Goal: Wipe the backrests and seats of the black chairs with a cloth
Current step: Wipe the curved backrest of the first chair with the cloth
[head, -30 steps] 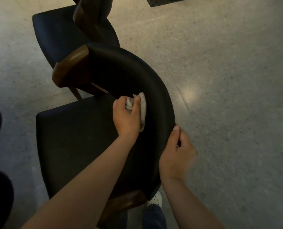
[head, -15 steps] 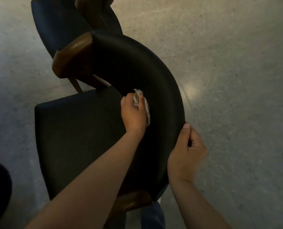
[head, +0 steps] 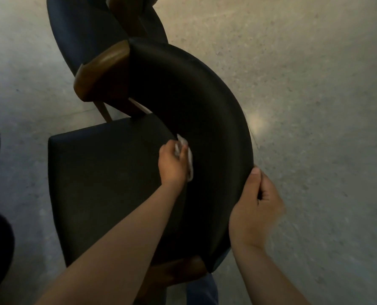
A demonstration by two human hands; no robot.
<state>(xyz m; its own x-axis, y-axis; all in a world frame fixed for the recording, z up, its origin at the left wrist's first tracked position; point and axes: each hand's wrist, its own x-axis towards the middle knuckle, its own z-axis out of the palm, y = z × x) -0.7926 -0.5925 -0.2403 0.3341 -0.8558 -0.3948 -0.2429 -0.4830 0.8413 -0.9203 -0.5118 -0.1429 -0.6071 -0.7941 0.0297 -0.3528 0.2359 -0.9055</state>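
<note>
Wiping posture at the curved black upholstered backrest [head: 200, 102] of the nearest black chair, which has brown wooden arm ends [head: 101, 69]. Here the left hand [head: 173, 165] has its fingers curled round a crumpled white cloth [head: 189, 160] and presses it against the inner face of the backrest, low down, just above the rear edge of the flat black seat [head: 99, 177]. Meanwhile the right hand [head: 254, 208] clasps the backrest's outer rim, thumb on the top edge and fingers wrapped behind. A second black chair [head: 81, 34] stands just beyond the first, on the pale speckled stone floor [head: 315, 95]. A blue trouser leg [head: 203, 290] shows below the backrest.
</note>
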